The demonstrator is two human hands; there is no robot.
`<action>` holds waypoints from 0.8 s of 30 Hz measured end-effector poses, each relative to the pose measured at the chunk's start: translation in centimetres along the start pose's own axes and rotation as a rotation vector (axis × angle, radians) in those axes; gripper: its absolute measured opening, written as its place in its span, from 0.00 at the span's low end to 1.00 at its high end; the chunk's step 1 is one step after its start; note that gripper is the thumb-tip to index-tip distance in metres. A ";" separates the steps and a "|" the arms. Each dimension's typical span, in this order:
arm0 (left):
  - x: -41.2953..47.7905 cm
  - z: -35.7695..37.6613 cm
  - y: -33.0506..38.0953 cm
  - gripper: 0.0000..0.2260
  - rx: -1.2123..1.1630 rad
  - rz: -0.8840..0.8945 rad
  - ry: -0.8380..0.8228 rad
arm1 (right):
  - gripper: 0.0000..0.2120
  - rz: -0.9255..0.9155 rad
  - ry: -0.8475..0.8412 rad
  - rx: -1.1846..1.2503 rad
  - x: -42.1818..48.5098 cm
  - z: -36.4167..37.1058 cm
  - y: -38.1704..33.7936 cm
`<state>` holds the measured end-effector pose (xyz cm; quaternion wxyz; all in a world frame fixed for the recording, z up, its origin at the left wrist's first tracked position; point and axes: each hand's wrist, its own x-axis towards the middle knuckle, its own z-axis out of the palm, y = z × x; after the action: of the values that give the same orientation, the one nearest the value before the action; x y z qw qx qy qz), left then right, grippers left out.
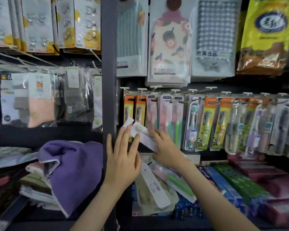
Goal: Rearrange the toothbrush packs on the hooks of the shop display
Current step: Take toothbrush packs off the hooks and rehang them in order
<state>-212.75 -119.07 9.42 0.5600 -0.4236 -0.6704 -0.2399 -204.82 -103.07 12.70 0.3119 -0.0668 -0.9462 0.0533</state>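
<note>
Single head-worn wide-angle view, facing forward, slightly down, close to toothbrush hooks (192, 90).

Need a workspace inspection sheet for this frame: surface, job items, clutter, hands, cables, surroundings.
Surface: dark shelf under the hooks, carrying loose packs and toothpaste boxes.
Job's things: hanging toothbrush packs along the hook row; one white pack off the hooks, tilted.
Clutter: purple towel heaped on the left shelf.
Grippers: left hand flat, fingertips touching the white pack; right hand grips it.
Cables: nothing seen.
Surroundings: bagged socks left, packaged cloths above.
</note>
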 end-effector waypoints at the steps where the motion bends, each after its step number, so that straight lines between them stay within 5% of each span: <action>1: -0.7 0.0 0.6 0.21 -0.033 0.016 -0.037 | 0.39 0.034 -0.060 -0.038 -0.8 0.3 0.6; 11: -4.1 3.0 6.5 0.22 -0.314 0.001 -0.604 | 0.31 0.356 -0.440 -0.098 -8.2 0.6 10.7; 16: -3.9 5.6 9.4 0.20 -0.335 0.018 -0.656 | 0.26 0.416 -0.564 0.006 -9.7 1.0 14.0; 24: -0.5 8.2 12.4 0.22 -0.364 -0.134 -0.623 | 0.17 0.345 -0.145 0.104 -9.2 0.5 16.1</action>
<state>-206.81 -106.18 4.97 0.2275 -0.5242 -0.7813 -0.2509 -196.26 -88.71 4.67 0.2321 -0.2080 -0.9367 0.1595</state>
